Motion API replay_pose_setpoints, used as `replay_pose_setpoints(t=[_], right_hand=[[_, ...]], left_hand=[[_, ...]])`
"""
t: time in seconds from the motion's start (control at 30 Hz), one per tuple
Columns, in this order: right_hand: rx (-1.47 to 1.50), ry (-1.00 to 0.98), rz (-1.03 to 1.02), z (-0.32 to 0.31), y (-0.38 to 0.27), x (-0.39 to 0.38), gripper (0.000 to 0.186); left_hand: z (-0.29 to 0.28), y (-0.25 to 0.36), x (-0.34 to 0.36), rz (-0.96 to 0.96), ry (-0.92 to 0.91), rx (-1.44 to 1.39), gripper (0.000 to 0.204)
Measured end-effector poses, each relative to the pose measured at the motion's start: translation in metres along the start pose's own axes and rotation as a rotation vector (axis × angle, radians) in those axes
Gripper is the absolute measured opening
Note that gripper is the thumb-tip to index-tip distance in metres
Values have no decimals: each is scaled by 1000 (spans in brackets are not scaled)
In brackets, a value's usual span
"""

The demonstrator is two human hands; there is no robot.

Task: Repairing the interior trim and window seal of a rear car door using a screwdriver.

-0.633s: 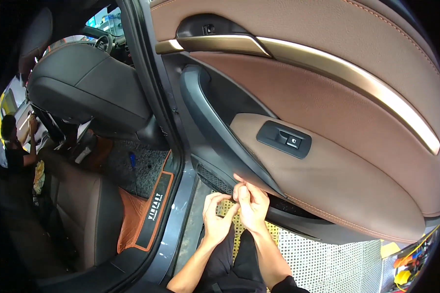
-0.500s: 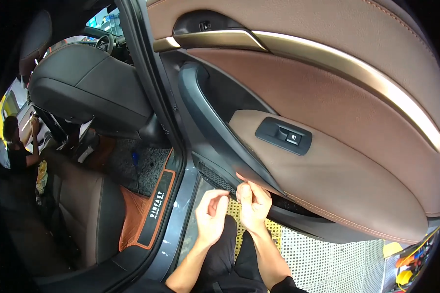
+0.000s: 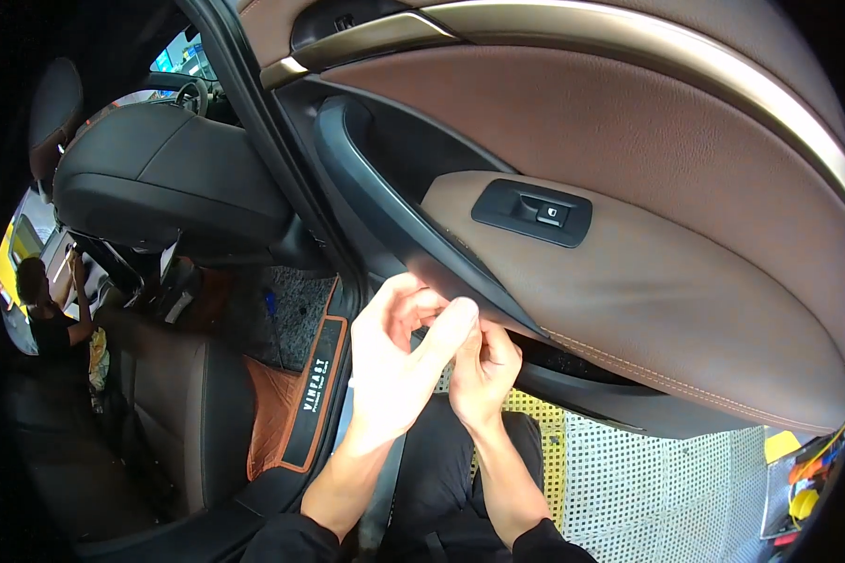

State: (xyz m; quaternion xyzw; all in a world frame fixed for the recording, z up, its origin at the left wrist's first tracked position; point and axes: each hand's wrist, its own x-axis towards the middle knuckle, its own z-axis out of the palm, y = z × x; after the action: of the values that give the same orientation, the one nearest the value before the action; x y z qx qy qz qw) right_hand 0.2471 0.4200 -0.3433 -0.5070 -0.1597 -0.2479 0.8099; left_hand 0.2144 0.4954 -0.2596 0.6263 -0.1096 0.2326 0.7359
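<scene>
An open car door with a brown leather panel [image 3: 685,291] stands before me. Along the lower edge of its armrest, below the dark curved door pull [image 3: 371,174], hangs a narrow flap of brown leather [image 3: 446,286]. My left hand [image 3: 392,352] has its fingers curled at the flap's upper end, thumb stretched toward my right hand. My right hand [image 3: 482,383] is closed in a pinch on the flap's lower edge, close beside the left thumb. The fingertips of both hands are partly hidden. A black window switch panel [image 3: 535,214] is set in the armrest above them.
On the left is the car's interior with a dark front seat [image 3: 174,174] and an orange-edged sill plate [image 3: 314,394]. Another person [image 3: 52,300] works beyond the car's far side. Perforated flooring [image 3: 667,479] lies below the door; colourful items [image 3: 807,488] sit at lower right.
Both hands look larger and nearer my view. My left hand has moved up onto the brown flap, its thumb now reaching beside the right hand. The door appears higher in view.
</scene>
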Motion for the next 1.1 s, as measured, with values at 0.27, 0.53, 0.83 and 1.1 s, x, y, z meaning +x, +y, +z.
replay_pose_setpoints(t=[0.27,0.53,0.83,1.1], right_hand=[[-48,73,39,10,-5,-6,22],[-102,-12,-144,-1,3,11,32],[-110,-4,-78,-8,13,9,20],[-86,-28,-147,-15,33,10,21]], left_hand=[[3,25,10,-150,-59,86,28],[17,44,20,-245,-53,164,49],[16,47,20,-251,-92,187,50],[15,43,19,-254,-46,194,43]])
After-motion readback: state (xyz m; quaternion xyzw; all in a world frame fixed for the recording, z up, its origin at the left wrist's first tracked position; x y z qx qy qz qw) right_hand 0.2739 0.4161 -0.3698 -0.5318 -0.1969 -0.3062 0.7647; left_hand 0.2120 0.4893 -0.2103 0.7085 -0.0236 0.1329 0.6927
